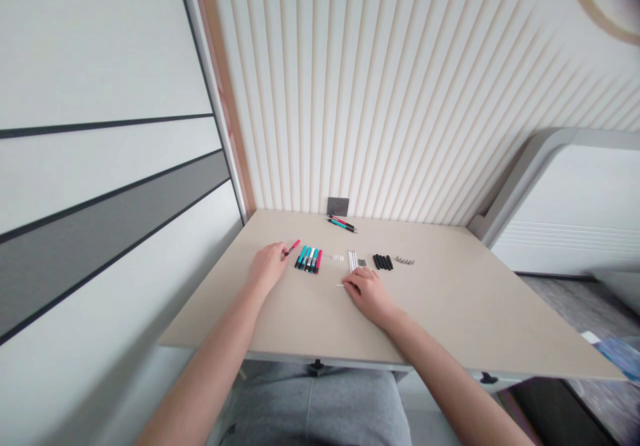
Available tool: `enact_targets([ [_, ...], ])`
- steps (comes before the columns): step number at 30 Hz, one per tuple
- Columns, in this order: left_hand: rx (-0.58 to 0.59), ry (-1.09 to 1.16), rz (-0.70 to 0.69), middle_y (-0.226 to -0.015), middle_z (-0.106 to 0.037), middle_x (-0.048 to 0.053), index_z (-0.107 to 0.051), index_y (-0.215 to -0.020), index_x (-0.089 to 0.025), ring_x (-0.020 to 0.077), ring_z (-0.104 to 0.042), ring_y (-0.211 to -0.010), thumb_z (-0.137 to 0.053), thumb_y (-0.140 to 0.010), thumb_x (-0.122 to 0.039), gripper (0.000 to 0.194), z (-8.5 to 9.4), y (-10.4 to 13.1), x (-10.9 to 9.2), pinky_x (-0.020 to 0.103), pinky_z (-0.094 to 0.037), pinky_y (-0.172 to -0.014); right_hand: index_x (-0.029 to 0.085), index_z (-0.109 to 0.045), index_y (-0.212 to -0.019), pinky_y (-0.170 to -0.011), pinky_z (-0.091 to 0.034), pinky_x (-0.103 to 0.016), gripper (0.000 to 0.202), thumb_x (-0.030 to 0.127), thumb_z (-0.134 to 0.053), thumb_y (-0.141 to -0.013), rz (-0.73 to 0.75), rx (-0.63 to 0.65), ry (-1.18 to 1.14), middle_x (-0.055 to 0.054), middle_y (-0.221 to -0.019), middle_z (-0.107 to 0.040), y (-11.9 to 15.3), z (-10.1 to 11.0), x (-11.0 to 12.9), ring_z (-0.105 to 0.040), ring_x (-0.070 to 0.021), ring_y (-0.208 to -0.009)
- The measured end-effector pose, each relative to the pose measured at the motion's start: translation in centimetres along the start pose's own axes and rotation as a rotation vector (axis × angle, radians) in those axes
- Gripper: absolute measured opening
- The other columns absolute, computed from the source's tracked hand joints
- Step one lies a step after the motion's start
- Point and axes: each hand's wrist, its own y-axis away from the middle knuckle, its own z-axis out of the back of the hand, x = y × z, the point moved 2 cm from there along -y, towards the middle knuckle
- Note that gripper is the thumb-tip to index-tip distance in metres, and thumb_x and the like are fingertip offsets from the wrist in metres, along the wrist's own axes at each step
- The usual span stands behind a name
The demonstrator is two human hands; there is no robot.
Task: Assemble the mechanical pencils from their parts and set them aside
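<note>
My left hand (267,267) is closed around a pink-and-black pen barrel (294,247), whose pink end sticks out past the fingertips. Just right of it lies a row of several barrels (311,259) in teal, white and pink with dark ends. My right hand (369,293) pinches a thin white stick (340,285), perhaps a refill, low over the table. Behind that hand are several white rods (352,259) and a small grey patch of parts (362,263). Small clear pieces (338,257) lie between the barrels and the rods.
Black sleeves (383,262) and small metallic pieces (405,261) line up to the right on the beige table (450,299). Two pens (343,224), teal and pink, lie at the back below a wall socket (338,206). A white panel (115,233) borders the left side.
</note>
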Motion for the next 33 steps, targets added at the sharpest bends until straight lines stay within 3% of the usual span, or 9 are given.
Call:
enact_targets([
  [5, 0.016, -0.041, 0.014, -0.089, -0.071, 0.006, -0.064, -0.088, -0.020, 0.0211, -0.064, -0.084, -0.057, -0.087, -0.034, 0.016, -0.1, 0.1, 0.1, 0.027, -0.043, -0.071, 0.022, -0.067, -0.090, -0.083, -0.039, -0.032, 0.017, 0.025, -0.051, -0.094, 0.003, -0.023, -0.015, -0.005, -0.092, -0.065, 0.1, 0.1, 0.0, -0.057, -0.0192, -0.092],
  [10, 0.018, -0.069, 0.026, -0.087, -0.069, 0.007, -0.065, -0.084, -0.020, 0.0225, -0.064, -0.084, -0.059, -0.084, -0.032, 0.014, 0.1, 0.2, 0.0, 0.028, -0.043, -0.070, 0.021, -0.065, -0.090, -0.082, -0.040, -0.035, 0.017, 0.027, -0.050, -0.095, 0.006, -0.055, -0.024, -0.006, -0.092, -0.067, 0.1, 0.0, -0.2, -0.058, -0.0211, -0.092],
  [16, 0.003, -0.051, 0.049, -0.086, -0.068, 0.008, -0.066, -0.079, -0.021, 0.0236, -0.064, -0.083, -0.063, -0.080, -0.041, 0.020, 0.1, 0.5, 0.1, 0.029, -0.043, -0.069, 0.023, -0.065, -0.112, -0.085, -0.045, -0.036, 0.028, 0.024, -0.041, -0.097, -0.056, -0.171, -0.109, -0.010, -0.102, -0.065, 0.0, 0.1, -1.4, -0.059, -0.0221, -0.095],
  [21, -0.005, -0.009, 0.050, -0.087, -0.068, 0.008, -0.068, -0.080, -0.021, 0.0220, -0.063, -0.083, -0.055, -0.085, -0.046, 0.029, 0.4, 0.4, -0.2, 0.028, -0.044, -0.071, 0.022, -0.069, -0.100, -0.082, -0.047, -0.034, 0.025, 0.028, -0.045, -0.094, -0.153, -0.244, -0.207, -0.007, -0.096, -0.068, -0.9, 0.5, -3.2, -0.061, -0.0211, -0.090],
  [27, -0.036, 0.096, -0.119, -0.108, -0.066, 0.010, -0.067, -0.109, -0.021, 0.0226, -0.060, -0.099, -0.051, -0.089, -0.032, 0.028, 0.1, 0.3, -0.8, 0.032, -0.044, -0.088, 0.021, -0.070, -0.091, -0.082, -0.046, -0.034, 0.017, 0.027, -0.053, -0.089, -0.160, -0.145, -0.150, -0.005, -0.089, -0.071, -4.0, 0.6, -4.6, -0.063, -0.0202, -0.086],
  [33, 0.022, 0.061, -0.179, -0.101, -0.067, 0.010, -0.070, -0.103, -0.021, 0.0230, -0.060, -0.096, -0.051, -0.088, -0.024, 0.024, -0.8, 0.5, -0.7, 0.033, -0.045, -0.088, 0.021, -0.071, -0.088, -0.080, -0.045, -0.033, 0.014, 0.020, -0.057, -0.085, -0.180, -0.065, -0.065, -0.004, -0.091, -0.072, -6.1, -0.9, -5.1, -0.063, -0.0201, -0.086],
])
